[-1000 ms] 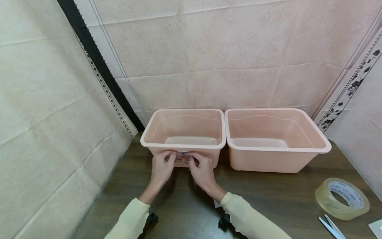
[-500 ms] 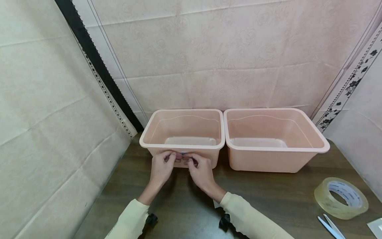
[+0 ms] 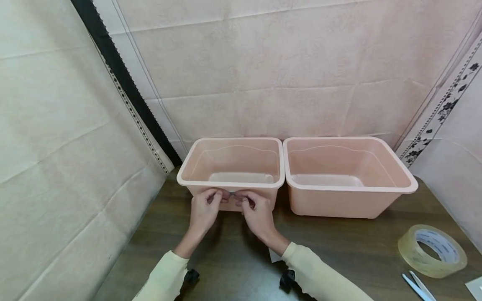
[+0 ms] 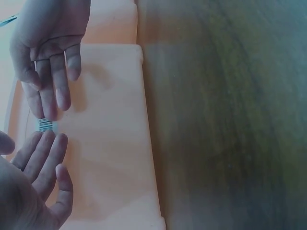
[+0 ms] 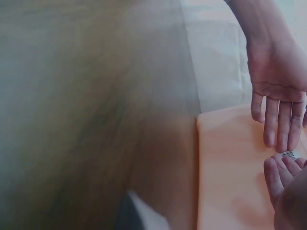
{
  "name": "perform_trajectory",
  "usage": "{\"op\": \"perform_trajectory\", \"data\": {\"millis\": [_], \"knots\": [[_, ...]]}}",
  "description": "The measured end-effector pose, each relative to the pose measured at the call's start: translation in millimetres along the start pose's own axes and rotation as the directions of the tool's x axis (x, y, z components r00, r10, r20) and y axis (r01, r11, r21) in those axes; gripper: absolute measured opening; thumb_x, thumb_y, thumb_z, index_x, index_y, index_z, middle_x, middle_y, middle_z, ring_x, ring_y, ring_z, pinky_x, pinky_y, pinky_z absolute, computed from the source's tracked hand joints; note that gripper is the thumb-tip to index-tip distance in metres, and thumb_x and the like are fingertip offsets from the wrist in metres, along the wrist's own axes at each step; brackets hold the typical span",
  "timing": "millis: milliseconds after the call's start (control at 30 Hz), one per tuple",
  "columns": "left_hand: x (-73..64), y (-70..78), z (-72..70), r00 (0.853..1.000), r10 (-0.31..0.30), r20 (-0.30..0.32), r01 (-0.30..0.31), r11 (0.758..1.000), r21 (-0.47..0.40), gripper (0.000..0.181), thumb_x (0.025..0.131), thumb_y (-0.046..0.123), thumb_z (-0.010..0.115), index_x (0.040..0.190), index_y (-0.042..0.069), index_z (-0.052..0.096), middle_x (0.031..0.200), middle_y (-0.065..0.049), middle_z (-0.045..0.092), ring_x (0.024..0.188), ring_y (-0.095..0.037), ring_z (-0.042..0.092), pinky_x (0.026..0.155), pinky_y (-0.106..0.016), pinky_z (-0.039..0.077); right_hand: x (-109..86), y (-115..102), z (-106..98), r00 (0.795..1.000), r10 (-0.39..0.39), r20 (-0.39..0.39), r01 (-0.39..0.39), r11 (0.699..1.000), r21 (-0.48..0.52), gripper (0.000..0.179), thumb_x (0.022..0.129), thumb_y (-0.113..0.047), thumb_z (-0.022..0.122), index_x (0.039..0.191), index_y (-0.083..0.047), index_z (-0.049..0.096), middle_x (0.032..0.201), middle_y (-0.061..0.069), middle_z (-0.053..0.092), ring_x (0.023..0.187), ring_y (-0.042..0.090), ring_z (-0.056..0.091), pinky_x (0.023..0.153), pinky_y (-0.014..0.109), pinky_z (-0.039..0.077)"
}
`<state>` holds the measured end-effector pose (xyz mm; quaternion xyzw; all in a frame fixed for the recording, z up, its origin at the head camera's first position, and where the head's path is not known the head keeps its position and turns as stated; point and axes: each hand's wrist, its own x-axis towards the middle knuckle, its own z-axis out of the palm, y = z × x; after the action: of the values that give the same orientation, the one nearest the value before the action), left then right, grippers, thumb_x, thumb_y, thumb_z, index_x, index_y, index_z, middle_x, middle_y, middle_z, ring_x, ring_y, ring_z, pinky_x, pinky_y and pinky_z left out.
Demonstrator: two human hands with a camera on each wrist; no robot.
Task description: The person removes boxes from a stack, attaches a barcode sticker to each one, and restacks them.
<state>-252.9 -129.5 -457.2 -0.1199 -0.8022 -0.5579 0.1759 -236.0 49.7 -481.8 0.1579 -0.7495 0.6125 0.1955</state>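
Two pale pink plastic bins stand side by side, a left bin (image 3: 276, 182) and a right bin (image 3: 339, 205). A small barcode label (image 4: 45, 125) lies flat on the left bin's front wall, just below the rim. My left hand (image 3: 205, 209) touches the wall at the label's left end with nearly straight fingertips. From the other side my right hand (image 3: 259, 213) reaches in, its extended fingertips right at the label's right end. Both thumbs stand away from the label in the left wrist view. The head view shows only a sliver of the label between the fingertips.
On the brown wooden table (image 3: 339, 251) a roll of clear tape (image 3: 408, 246) lies at the right. Near it are light blue and white tweezers-like blades (image 3: 416, 286) and a white card (image 3: 475, 287). Pale cloth (image 3: 263, 75) hangs behind the bins.
My right hand has shifted slightly to the right along the bin's wall. The left hand stays nearly in place, and the bins have not moved.
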Motion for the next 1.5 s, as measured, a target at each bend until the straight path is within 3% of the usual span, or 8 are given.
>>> {"op": "perform_trajectory", "data": {"millis": [167, 300, 533, 700, 867, 1000, 1200, 1500], "knots": [[-4.5, 2.3, 4.5, 0.994, 0.014, 0.105, -0.026, 0.993, 0.115, 0.026, 0.103, 0.013, 0.062, 0.084, 0.015, 0.080, 0.081, -0.001, 0.080, 0.074, -0.021, 0.078, 0.065, -0.022, 0.059, -8.6, 2, -14, 0.999, 0.044, 0.025, -0.044, 0.999, -0.025, 0.026, 0.104, -0.003, 0.056, 0.114, -0.014, 0.078, 0.106, 0.003, 0.082, 0.086, 0.025, 0.080, 0.062, 0.026, 0.061], [-10.0, 8.9, 11.1, 0.971, 0.039, 0.237, -0.094, 0.969, 0.226, 0.026, 0.104, 0.020, 0.063, 0.084, 0.019, 0.080, 0.076, 0.006, 0.077, 0.066, -0.007, 0.071, 0.060, -0.021, 0.056, -17.2, -2, -33, 0.998, 0.059, 0.030, -0.057, 0.996, -0.062, 0.023, 0.103, -0.003, 0.059, 0.111, -0.014, 0.078, 0.103, 0.001, 0.081, 0.084, 0.026, 0.080, 0.061, 0.027, 0.061], [-15.8, 21.0, 20.1, 0.941, 0.092, 0.327, -0.206, 0.919, 0.336, 0.016, 0.100, 0.027, 0.068, 0.092, 0.021, 0.080, 0.072, 0.017, 0.070, 0.064, 0.003, 0.061, 0.061, -0.021, 0.051, -28.4, -3, -67, 0.995, 0.068, 0.072, -0.058, 0.991, -0.124, 0.018, 0.103, -0.004, 0.062, 0.108, -0.013, 0.077, 0.098, 0.003, 0.081, 0.082, 0.021, 0.079, 0.066, 0.026, 0.061], [-23.8, 23.8, 30.0, 0.876, 0.039, 0.481, -0.243, 0.897, 0.369, 0.013, 0.100, 0.037, 0.070, 0.101, 0.028, 0.079, 0.086, 0.018, 0.074, 0.077, 0.004, 0.066, 0.073, -0.021, 0.055, -35.7, -2, -90, 0.981, 0.139, 0.134, -0.100, 0.959, -0.264, 0.017, 0.101, -0.009, 0.068, 0.103, -0.023, 0.076, 0.089, -0.004, 0.079, 0.078, 0.015, 0.075, 0.069, 0.026, 0.061], [-34.0, 24.7, 45.3, 0.762, -0.037, 0.646, -0.282, 0.879, 0.383, 0.022, 0.099, 0.042, 0.073, 0.110, 0.024, 0.079, 0.089, 0.018, 0.073, 0.077, 0.005, 0.064, 0.073, -0.022, 0.055, -46.9, -1, -110, 0.935, 0.237, 0.263, -0.056, 0.832, -0.552, 0.009, 0.094, -0.020, 0.079, 0.100, -0.026, 0.075, 0.077, -0.017, 0.067, 0.068, -0.001, 0.058, 0.063, 0.022, 0.048], [-40.7, 25.9, 59.2, 0.704, -0.055, 0.708, -0.332, 0.856, 0.397, 0.020, 0.097, 0.041, 0.076, 0.108, 0.025, 0.079, 0.084, 0.021, 0.071, 0.073, 0.007, 0.061, 0.070, -0.021, 0.052, -55.1, -3, -121, 0.876, 0.312, 0.368, 0.009, 0.752, -0.659, 0.019, 0.087, -0.028, 0.087, 0.102, -0.023, 0.075, 0.076, -0.012, 0.056, 0.064, 0.002, 0.048, 0.055, 0.024, 0.039], [-48.1, 27.5, 79.4, 0.660, -0.071, 0.748, -0.405, 0.805, 0.434, 0.020, 0.091, 0.044, 0.083, 0.103, 0.029, 0.080, 0.082, 0.022, 0.070, 0.074, 0.008, 0.059, 0.065, -0.020, 0.049, -64.1, -4, -129, 0.811, 0.400, 0.427, 0.021, 0.709, -0.705, 0.031, 0.082, -0.033, 0.091, 0.106, -0.025, 0.073, 0.088, -0.008, 0.054, 0.070, 0.008, 0.048, 0.056, 0.026, 0.038], [-55.9, 34.1, 94.7, 0.644, -0.100, 0.758, -0.457, 0.745, 0.487, 0.022, 0.084, 0.048, 0.088, 0.093, 0.031, 0.078, 0.081, 0.019, 0.067, 0.068, 0.004, 0.055, 0.057, -0.022, 0.044, -70.3, -2, -138, 0.807, 0.390, 0.444, 0.029, 0.724, -0.689, 0.035, 0.077, -0.025, 0.095, 0.099, -0.025, 0.068, 0.090, -0.007, 0.052, 0.072, 0.007, 0.047, 0.058, 0.025, 0.038]]}}
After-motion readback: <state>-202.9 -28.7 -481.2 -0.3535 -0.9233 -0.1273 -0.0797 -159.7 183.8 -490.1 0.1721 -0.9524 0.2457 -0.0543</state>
